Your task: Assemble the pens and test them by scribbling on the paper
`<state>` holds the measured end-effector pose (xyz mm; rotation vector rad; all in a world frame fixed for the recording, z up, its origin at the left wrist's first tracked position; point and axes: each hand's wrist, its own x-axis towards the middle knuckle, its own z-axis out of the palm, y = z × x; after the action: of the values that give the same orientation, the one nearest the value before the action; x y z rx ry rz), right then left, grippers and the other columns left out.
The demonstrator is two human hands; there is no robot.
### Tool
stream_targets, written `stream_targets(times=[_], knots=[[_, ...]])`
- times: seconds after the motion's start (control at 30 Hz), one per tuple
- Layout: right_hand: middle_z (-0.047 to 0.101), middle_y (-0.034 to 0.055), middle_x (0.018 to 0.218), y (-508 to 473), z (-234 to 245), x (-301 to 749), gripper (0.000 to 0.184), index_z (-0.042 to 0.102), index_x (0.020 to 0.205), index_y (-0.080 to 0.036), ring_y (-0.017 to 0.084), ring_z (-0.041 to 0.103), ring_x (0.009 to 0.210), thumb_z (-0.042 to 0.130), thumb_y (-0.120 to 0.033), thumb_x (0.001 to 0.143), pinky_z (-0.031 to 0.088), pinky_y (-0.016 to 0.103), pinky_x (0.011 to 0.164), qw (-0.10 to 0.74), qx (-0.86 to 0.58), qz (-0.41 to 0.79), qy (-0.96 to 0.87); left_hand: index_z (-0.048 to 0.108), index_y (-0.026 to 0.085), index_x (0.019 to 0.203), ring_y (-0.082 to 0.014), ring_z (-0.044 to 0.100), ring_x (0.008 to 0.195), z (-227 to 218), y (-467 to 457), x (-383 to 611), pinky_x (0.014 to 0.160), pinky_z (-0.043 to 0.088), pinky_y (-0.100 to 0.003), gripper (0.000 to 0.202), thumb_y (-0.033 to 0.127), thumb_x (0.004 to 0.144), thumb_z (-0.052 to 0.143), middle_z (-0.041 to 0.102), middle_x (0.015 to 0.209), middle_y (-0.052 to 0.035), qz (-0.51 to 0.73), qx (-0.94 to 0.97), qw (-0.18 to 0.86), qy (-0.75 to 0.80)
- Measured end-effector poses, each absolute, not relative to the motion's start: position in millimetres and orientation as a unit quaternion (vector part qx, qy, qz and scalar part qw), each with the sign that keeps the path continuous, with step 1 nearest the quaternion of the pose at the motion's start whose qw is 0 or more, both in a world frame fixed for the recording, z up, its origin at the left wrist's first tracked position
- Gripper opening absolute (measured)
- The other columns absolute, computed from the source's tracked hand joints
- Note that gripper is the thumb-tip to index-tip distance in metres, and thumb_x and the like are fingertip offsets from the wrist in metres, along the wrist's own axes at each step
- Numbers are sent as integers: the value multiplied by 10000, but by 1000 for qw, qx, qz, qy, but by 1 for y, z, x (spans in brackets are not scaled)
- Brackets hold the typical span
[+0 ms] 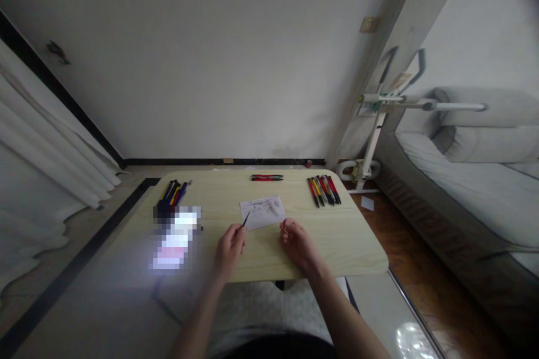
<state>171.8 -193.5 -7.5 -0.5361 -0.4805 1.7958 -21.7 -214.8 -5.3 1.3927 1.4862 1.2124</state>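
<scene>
Pinched in my left hand is a thin, dark, pen-like stick, slanting up over a white sheet of paper. Dark scribbles cover part of this sheet. My right hand rests near the paper's lower right corner with its fingers curled in; whatever they may hold is too small to make out. Beyond the paper, two red and black pens lie side by side near the table's far edge.
On the pale wooden table, several red, yellow and dark pens lie in a row at right. More pens are bunched at left, behind a bright pixelated patch. A white exercise frame and a grey sofa stand to the right.
</scene>
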Motion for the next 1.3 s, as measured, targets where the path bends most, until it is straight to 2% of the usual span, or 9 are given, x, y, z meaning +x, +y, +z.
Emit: stream_targets(times=[0.33, 0.67, 1.3], knots=[[569, -13, 695, -195, -8, 175, 81, 588, 773, -145, 45, 476, 508, 635, -163, 709, 424, 143, 464, 556, -212, 788, -155, 535, 176, 831, -94, 439, 466, -1, -217, -20, 431, 342, -180, 251, 403, 791, 436, 459, 555, 40, 478, 545, 379, 576], [553, -20, 678, -195, -7, 174, 131, 594, 804, -143, 43, 446, 468, 642, -188, 691, 398, 149, 428, 556, -248, 775, -169, 532, 172, 818, -95, 445, 457, 2, -217, -21, 426, 343, -184, 270, 424, 781, 443, 464, 550, 40, 478, 543, 386, 573], [526, -41, 622, -195, -7, 174, 75, 560, 721, -149, 34, 440, 469, 628, -176, 703, 383, 138, 429, 556, -227, 787, -142, 531, 174, 808, -90, 451, 451, -1, -216, -21, 423, 342, -179, 254, 412, 782, 445, 464, 542, 44, 477, 545, 385, 572]])
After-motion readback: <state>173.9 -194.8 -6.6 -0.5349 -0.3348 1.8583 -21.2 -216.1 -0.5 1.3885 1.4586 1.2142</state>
